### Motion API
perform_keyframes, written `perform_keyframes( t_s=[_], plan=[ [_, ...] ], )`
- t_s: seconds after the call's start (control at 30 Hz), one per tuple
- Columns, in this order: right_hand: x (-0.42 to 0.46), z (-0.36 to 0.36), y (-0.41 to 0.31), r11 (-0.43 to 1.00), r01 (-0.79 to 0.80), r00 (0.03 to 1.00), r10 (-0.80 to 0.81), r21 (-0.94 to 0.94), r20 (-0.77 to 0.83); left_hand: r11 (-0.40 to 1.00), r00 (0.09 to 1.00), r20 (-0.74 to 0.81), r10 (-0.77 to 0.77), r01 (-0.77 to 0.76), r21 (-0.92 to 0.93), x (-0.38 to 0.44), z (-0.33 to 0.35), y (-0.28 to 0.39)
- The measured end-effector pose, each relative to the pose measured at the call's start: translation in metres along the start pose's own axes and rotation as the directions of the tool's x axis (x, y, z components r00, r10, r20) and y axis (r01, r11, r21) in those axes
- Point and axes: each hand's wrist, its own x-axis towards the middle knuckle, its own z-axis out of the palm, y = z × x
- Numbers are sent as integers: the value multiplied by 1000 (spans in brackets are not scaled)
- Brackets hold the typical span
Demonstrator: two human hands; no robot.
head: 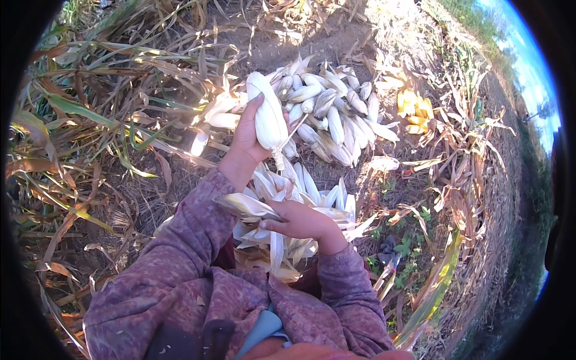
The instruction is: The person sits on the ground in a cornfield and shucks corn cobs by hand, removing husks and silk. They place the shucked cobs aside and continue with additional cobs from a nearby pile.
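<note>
My left hand (252, 135) grips a corn ear in pale husk (268, 112), its stalk end pointing down toward me and a thin husk strip sticking out beside it. Below and to the right, my right hand (301, 221) holds some loose dry husk leaves (247, 206) between thumb and fingers. Under my right hand, in front of my body, lies a heap of stripped husks (288, 180). Beyond the held ear is a pile of corn ears in their husks (333, 108).
Several bare yellow cobs (415, 111) lie on the ground at the right. Dry corn stalks and leaves (90, 112) cover the left side, with more stalks (463, 193) at the right. A few husked-over ears (222, 120) lie left of the pile. A dark cloth-like thing (388, 249) sits near green weeds.
</note>
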Motion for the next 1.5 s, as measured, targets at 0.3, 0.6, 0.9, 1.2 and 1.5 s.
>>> perform_keyframes(
  t_s=[0.3, 0.6, 0.9, 1.2, 1.5],
  plan=[
    [-20, -30, 37, 986, -45, 874, 116, 158, -471, 959, 957, -191, 217, -174, 222, -6, 14, -6],
    [21, -18, 26, 886, 310, 543, 133, 345, -829, 695, 992, 18, 125, -101, 712, -29, 23, -63],
    [13, -23, 21, 614, 364, 723, 288, 701, -628, 753, 978, -33, 207, -138, 643, -14, 23, -49],
    [21, -17, 30, 472, 384, 784, 288, 794, -550, 776, 963, -52, 266, -182, 604, -11, 22, -34],
    [20, -17, 29, 261, 359, 850, 306, 896, -430, 715, 971, 101, 216, -228, 661, -12, 21, -32]
  ],
)
